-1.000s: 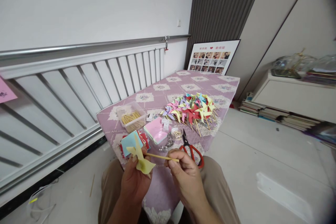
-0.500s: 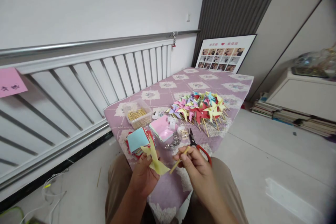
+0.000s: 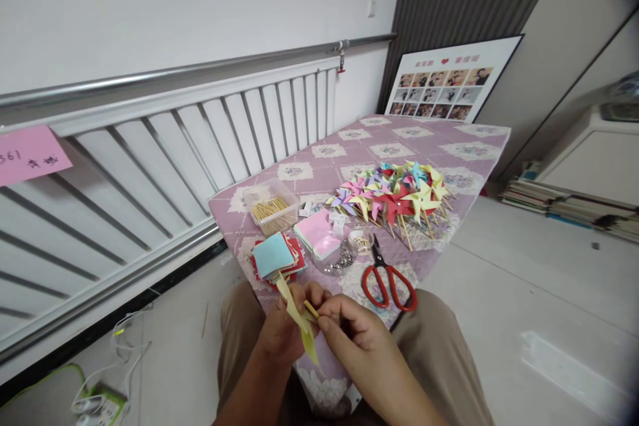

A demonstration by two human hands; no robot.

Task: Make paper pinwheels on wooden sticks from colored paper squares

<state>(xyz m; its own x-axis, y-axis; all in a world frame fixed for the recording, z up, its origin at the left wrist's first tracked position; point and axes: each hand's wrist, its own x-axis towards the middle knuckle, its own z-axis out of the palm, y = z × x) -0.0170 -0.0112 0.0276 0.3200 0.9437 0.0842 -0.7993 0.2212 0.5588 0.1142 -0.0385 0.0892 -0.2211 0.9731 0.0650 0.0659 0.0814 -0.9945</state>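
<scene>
My left hand [image 3: 285, 329] is closed on a folded yellow paper pinwheel [image 3: 298, 319], seen nearly edge-on. A short wooden stick [image 3: 311, 309] is pinched in my right hand [image 3: 352, 333], its end close to the back of the pinwheel. Whether stick and paper touch is hard to tell. Beyond my hands lie a stack of coloured paper squares [image 3: 273, 254], pink sheets [image 3: 319, 234] and a dish of small metal pieces [image 3: 342, 258]. Red-handled scissors [image 3: 387, 279] rest on the cloth to the right.
A clear box of sticks [image 3: 273, 210] stands at the table's left. Finished pinwheels [image 3: 397, 196] are piled on the patterned tablecloth [image 3: 349, 136]. A small round container [image 3: 360, 241] sits by the scissors. White railings [image 3: 224, 130] run along the left; a photo board [image 3: 449, 83] leans behind.
My hands have come together, bringing the stick up to the pinwheel. The pinwheel has turned edge-on. My right hand no longer covers the scissors' handles, and the view has shifted.
</scene>
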